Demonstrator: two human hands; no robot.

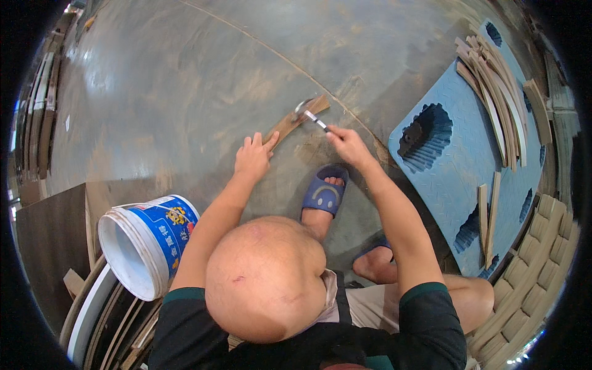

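Note:
A short curved strip of brown wood (288, 127) lies on the floor in front of me. My left hand (254, 156) is closed on its near end, with one finger stretched along the wood. In my right hand (349, 147) is a hammer (316, 120), its fingers wrapped round the handle. The shiny metal hammer head is over the strip, near its far end; whether it touches the wood I cannot tell. Any nail there is too small to make out.
To the right, a blue plastic pallet (425, 179) with ribbed holes carries a pile of curved wooden strips (496, 92) and two separate strips (488, 216). A white and blue bucket (148, 246) lies tilted at left, above stacked curved pieces (120, 320). My slippered foot (325, 190) is close by.

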